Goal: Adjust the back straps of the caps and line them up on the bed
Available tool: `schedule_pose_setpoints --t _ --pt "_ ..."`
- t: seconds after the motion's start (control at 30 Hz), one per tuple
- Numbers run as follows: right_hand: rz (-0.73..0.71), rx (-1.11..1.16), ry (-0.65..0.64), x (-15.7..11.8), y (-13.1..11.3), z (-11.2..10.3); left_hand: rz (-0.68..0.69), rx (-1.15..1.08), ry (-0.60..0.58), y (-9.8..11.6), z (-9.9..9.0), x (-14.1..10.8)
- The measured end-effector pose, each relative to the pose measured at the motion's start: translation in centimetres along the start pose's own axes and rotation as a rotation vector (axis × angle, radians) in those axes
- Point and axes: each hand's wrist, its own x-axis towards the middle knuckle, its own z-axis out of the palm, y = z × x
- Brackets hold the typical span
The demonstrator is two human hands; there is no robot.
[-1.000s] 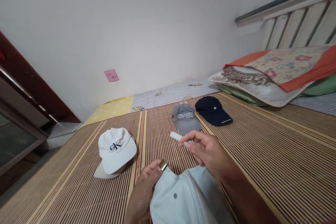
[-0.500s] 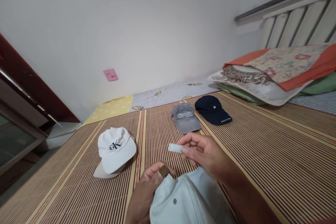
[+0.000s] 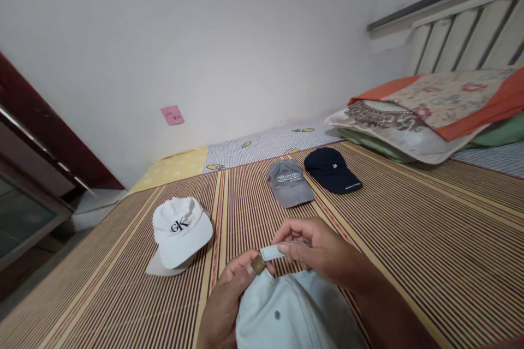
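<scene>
A pale blue cap point(image 3: 282, 311) is at the bottom centre, its back opening turned away from me. My left hand point(image 3: 229, 294) is closed on the cap's left edge, thumb and fingers at the brass-coloured buckle point(image 3: 257, 265). Between thumb and fingers of my right hand point(image 3: 313, 248) is pinched the cap's pale blue strap point(image 3: 272, 252). The free end of that strap points left and lies close to the buckle; whether the two touch I cannot tell. The cap's lower part runs out of view.
White caps point(image 3: 182, 229), one on another, lie to the left on the striped mat point(image 3: 123, 262). Beyond my hands are a grey cap point(image 3: 290, 182) and a navy cap point(image 3: 331, 170). Pillows point(image 3: 434, 114) are stacked at the right, below a radiator point(image 3: 470, 32). The wall point(image 3: 262, 38) stands behind.
My right hand has come down with the strap, bringing its end nearer to the buckle. My left hand keeps its hold on the cap, nearly in place.
</scene>
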Motion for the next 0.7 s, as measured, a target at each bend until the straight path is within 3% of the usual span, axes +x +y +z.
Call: schedule_pose_setpoints --t 0.33,0.7 --pt "-0.003 -0.014 -0.012 -0.1 -0.1 0.0 -0.017 0.01 0.072 0.1 0.2 -0.4" --pt "0.032 0.123 -0.036 0.0 0.1 0.2 0.042 0.023 -0.078 -0.5 -0.7 -0.1"
